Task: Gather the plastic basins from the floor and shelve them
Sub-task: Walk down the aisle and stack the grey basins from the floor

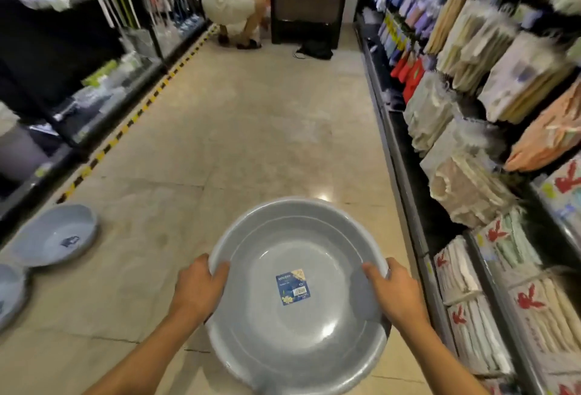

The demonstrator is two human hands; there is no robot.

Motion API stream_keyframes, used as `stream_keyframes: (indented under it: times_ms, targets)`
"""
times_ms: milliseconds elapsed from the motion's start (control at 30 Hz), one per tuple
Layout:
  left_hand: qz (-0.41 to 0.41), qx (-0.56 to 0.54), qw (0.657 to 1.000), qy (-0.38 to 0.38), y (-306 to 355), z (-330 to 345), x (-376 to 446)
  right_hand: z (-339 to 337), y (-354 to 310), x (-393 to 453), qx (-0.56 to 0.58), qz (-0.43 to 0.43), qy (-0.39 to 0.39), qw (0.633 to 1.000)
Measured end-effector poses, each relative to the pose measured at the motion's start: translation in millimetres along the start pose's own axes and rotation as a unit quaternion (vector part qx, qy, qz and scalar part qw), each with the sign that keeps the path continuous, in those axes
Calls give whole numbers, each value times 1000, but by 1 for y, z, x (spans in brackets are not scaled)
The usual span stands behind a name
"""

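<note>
From the head camera, a person stands in a shop aisle holding a grey plastic basin (295, 294) near and in the middle, off the floor, mouth up. The left hand (196, 287) is clamped on its left rim, thumb inside; the right hand (397, 292) is clamped on its right rim the same way. A blue sticker (293, 286) sits on the basin's bottom; its print is too small to read. Two more basins lie on the tiled floor (251, 130) at near left: a pale blue basin (56, 234) with a dark label inside, unreadable, and a cut-off basin (9, 294) nearer. The right shelves (418, 212) hold packed cloths (471, 187); the nearest packs bear a red mark like a "K". Far off, another person (232, 5) crouches.
</note>
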State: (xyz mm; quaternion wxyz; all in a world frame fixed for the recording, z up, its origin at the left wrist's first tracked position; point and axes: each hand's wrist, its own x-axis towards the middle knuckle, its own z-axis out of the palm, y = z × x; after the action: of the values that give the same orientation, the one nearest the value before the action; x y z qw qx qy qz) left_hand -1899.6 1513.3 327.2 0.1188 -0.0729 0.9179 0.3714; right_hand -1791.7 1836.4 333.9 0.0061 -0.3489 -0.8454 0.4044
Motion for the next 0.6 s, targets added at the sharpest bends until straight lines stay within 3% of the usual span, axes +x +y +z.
stream_keyframes:
  times_ms: [133, 267, 433, 600]
  targets:
    - [-51, -41, 995, 71, 31, -140, -50, -34, -142, -43, -17, -64, -51, 996]
    - [-95, -73, 982, 148, 27, -245, -73, -21, -258, -64, -60, -131, -99, 985]
    - [-142, -102, 956, 237, -12, -338, -73, 42, -376, -86, -72, -205, -154, 964]
    - [-204, -108, 933, 277, -73, -406, -32, 130, -479, -97, -108, -266, -182, 940]
